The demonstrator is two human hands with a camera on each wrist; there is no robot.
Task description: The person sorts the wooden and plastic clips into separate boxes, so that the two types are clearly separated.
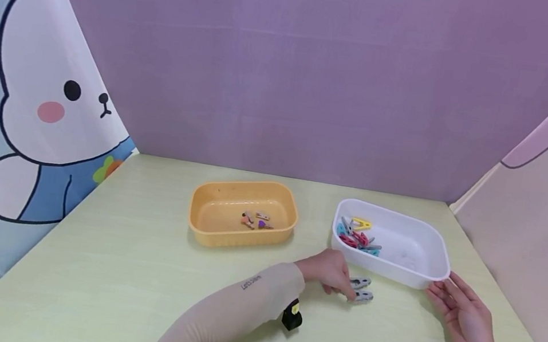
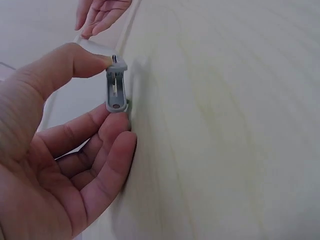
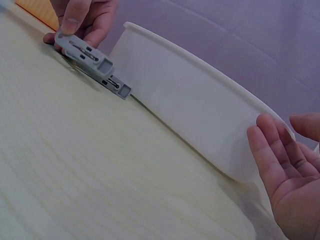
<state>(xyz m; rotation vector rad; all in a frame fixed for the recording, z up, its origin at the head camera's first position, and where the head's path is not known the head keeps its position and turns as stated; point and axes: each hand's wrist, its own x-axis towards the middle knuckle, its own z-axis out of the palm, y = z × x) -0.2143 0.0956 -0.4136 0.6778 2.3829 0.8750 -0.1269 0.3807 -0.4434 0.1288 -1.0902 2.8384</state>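
My left hand (image 1: 328,270) pinches a grey clothespin (image 2: 116,87) between thumb and fingers, low over the table in front of the white tray (image 1: 423,277). Right beside it is a second grey clothespin (image 3: 117,87). At the tray's near right corner, my right hand (image 1: 467,321) has its fingers extended along the outer wall, fingertips right at the rim. Inside the tray's left end lie several clothespins, among them a yellow one (image 1: 362,224), red ones (image 1: 360,238) and blue ones, with grey ones mixed in.
An orange tray (image 1: 203,234) stands to the left on the pale wood-grain table (image 1: 100,264), with several small decorated clips (image 1: 248,221) inside. A purple backdrop (image 1: 286,80) rises behind the table, and printed cloth (image 1: 56,50) hangs at the left side.
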